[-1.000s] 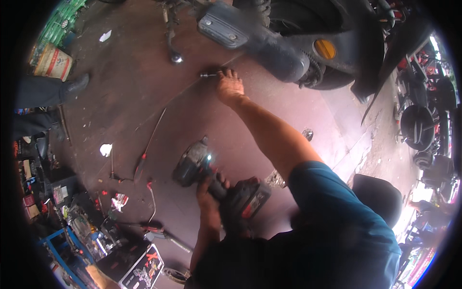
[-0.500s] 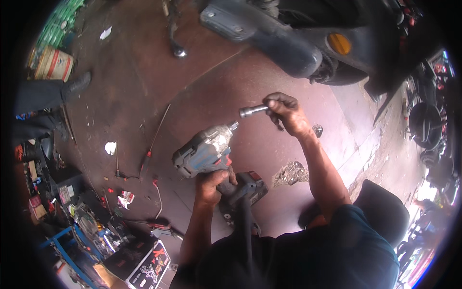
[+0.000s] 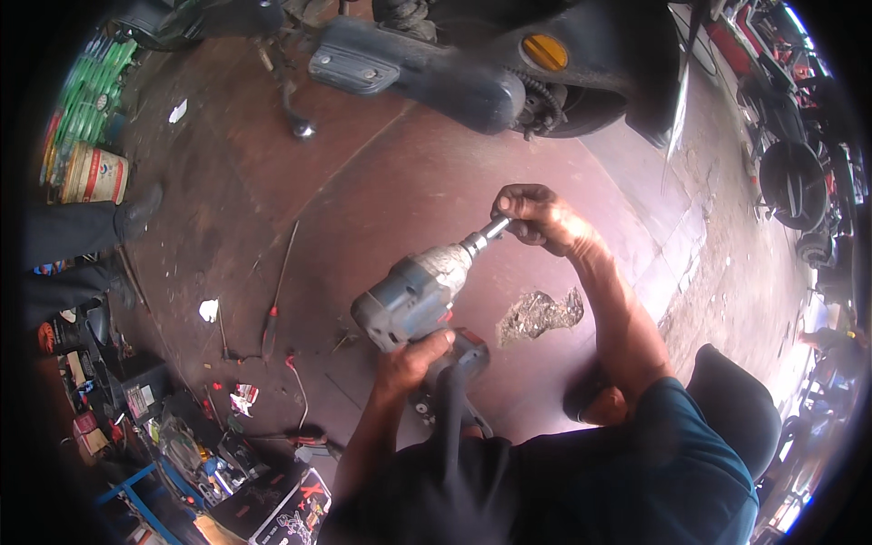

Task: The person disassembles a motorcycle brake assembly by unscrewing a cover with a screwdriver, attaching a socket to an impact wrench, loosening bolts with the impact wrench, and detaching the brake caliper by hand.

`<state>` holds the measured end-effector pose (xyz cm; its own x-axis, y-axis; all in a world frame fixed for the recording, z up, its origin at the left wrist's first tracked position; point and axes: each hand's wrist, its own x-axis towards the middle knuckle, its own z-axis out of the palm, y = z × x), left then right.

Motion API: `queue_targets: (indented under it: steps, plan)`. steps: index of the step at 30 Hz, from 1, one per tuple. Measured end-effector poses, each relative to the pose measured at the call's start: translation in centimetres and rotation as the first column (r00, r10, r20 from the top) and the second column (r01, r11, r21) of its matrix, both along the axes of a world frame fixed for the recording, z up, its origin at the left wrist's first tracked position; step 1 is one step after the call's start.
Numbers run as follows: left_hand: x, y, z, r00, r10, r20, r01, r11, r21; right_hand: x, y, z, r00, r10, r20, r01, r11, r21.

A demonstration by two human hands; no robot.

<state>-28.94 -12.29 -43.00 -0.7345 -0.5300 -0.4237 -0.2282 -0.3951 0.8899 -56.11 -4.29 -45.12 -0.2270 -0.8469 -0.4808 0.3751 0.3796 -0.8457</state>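
Observation:
My left hand (image 3: 416,357) is wrapped round the handle of a grey and blue cordless impact wrench (image 3: 409,295). Its nose points up and to the right. A long silver socket (image 3: 485,233) meets the tip of the wrench, in line with it; how far it sits on the drive cannot be made out. At the socket's far end my right hand (image 3: 538,216) pinches it between thumb and fingers. The wrench's battery and lower handle show partly beneath my left hand, above my dark clothing.
A dark scooter (image 3: 472,91) with an orange reflector stands ahead. On the reddish floor lie a red-handled screwdriver (image 3: 270,331), a white scrap (image 3: 209,311) and a broken patch (image 3: 542,315). Tools and boxes crowd the left, beside a white bucket (image 3: 94,175) and another person's leg (image 3: 73,234).
The socket, held apart from the wrench before, has come onto the wrench's tip. The wrench has moved slightly up and right. The view has shifted, so the scooter appears farther left.

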Motion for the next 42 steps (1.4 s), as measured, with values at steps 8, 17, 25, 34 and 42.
queue_targets:
  steps: [8, 17, 25, 34, 42]
  plan:
    - [-1.8, 0.5, -3.6, 0.976, 0.038, -0.213, 0.015, 0.97, 0.243, 3.6, -4.0, 0.2, 0.841, -0.524, 0.134, 0.53, 0.848, -0.016]
    - [-9.0, 2.6, -4.9, 0.9, 0.258, -0.35, -0.047, 0.859, 0.51, 1.6, -6.7, -1.4, 0.604, -0.575, 0.552, 0.737, 0.667, -0.111]
    - [-10.1, 3.4, -5.8, 0.876, 0.311, -0.368, -0.065, 0.833, 0.549, 0.1, -7.0, -1.4, 0.634, -0.546, 0.548, 0.702, 0.704, -0.11]
    - [-9.2, 2.9, -7.8, 0.991, 0.105, -0.085, -0.062, 0.915, 0.398, -0.3, -6.6, -3.7, 0.548, -0.366, 0.752, 0.704, 0.687, -0.179]
    - [-10.4, 3.7, -5.7, 0.858, 0.388, -0.336, -0.031, 0.692, 0.721, 0.8, -7.0, -0.5, 0.654, -0.659, 0.372, 0.721, 0.691, -0.044]
